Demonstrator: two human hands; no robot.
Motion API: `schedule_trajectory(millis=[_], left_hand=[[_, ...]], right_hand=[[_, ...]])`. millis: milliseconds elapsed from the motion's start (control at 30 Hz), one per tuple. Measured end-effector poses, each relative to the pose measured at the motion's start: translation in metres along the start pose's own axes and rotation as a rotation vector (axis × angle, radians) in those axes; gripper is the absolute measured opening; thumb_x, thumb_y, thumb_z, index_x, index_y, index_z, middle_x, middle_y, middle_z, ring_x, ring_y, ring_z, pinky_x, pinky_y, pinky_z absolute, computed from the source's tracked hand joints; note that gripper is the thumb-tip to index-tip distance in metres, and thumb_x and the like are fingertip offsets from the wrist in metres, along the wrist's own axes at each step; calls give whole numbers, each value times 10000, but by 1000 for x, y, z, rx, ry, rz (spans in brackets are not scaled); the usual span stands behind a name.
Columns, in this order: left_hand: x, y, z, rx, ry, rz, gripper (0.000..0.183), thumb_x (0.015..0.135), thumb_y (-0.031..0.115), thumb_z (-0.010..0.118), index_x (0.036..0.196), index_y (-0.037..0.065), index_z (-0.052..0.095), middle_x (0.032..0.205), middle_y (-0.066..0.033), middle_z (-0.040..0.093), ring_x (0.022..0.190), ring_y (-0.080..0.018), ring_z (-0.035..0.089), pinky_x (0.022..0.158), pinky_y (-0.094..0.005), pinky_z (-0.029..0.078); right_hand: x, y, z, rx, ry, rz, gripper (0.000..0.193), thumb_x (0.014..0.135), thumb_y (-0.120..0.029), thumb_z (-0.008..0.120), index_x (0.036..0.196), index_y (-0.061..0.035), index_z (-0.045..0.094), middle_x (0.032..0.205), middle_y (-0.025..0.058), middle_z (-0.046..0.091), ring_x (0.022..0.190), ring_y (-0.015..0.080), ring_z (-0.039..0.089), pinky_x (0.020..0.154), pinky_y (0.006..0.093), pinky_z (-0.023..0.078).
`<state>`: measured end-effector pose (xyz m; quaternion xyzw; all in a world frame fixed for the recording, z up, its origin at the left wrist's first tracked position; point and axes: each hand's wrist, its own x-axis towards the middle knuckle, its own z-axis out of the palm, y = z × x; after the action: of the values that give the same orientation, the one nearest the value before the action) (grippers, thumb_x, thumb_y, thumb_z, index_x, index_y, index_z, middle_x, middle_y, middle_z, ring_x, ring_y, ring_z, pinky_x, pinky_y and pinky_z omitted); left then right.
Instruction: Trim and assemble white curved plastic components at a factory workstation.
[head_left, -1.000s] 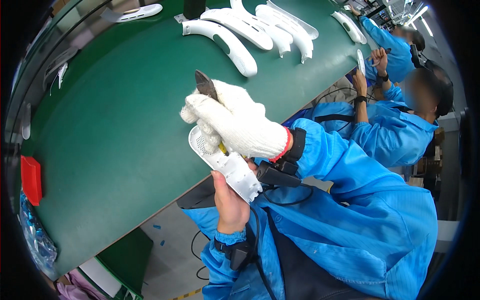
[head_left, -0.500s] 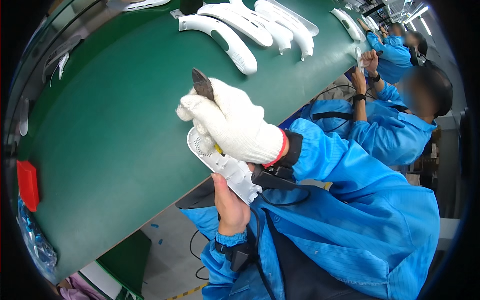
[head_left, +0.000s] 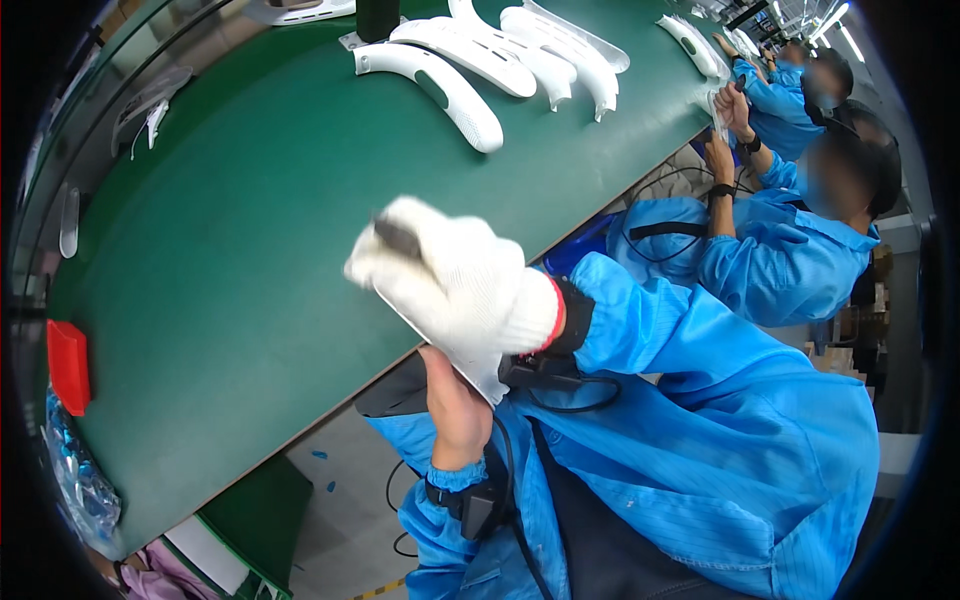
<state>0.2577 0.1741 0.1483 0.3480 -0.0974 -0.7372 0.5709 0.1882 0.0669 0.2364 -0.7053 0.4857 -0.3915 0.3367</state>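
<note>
My left hand point(head_left: 460, 415), bare, holds a white plastic shell point(head_left: 487, 376) at the table's near edge, thumb along its side. Over that shell is my right hand point(head_left: 455, 275) in a white knitted glove with a red cuff. Its fingers are closed round what look like pliers point(head_left: 398, 238), whose dark metal head sticks out past the glove, blurred by motion. The glove hides the handles and most of the shell's inner side, so I cannot tell whether the tool touches it.
Several curved white housings point(head_left: 440, 95) lie at the far side of the green table point(head_left: 230, 250). A red bin point(head_left: 68, 368) and a clear plastic bag point(head_left: 85, 480) are at the left. Co-workers in blue point(head_left: 790, 240) sit along the right. Cables hang near my left wrist.
My right hand has come down toward me with the pliers, now covering most of the shell that showed before. My left hand keeps its grip on the shell, almost unmoved.
</note>
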Motion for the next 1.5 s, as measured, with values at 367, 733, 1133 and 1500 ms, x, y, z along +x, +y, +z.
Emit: schedule_trajectory(millis=[367, 733, 1133, 1500], left_hand=[[-28, 30, 21, 1633, -95, 434, 485, 887, 81, 606, 1296, -103, 424, 942, -220, 637, 798, -319, 650, 715, -413, 515], [-15, 16, 3, 1217, -100, 261, 330, 942, 112, 559, 1214, -62, 491, 849, -178, 651, 660, -240, 649, 639, -316, 526], [-8, -9, 0, 449, -92, 84, 281, 1022, 216, 406, 1089, -37, 508, 805, -129, 646, 668, -172, 624, 639, -295, 517], [13, -21, 20, 491, 36, 239, 290, 1036, 175, 387, 1038, -63, 552, 800, -108, 663, 660, -138, 618, 632, -273, 504]], right_hand=[[30, 49, -21, 1149, -73, 530, 315, 1016, -318, 488, 916, -22, 520, 600, -31, 360, 495, 94, 352, 478, 263, 331], [24, 63, -39, 1059, -66, 444, 361, 1024, -339, 467, 1025, 9, 561, 621, -20, 385, 525, 110, 388, 499, 287, 406], [31, 41, -27, 902, -8, 356, 319, 1000, -291, 507, 968, 22, 562, 604, 19, 500, 467, 132, 535, 455, 293, 472], [5, 22, -31, 805, -31, 507, 295, 966, -294, 546, 891, -10, 560, 627, 22, 538, 476, 90, 506, 439, 242, 429]])
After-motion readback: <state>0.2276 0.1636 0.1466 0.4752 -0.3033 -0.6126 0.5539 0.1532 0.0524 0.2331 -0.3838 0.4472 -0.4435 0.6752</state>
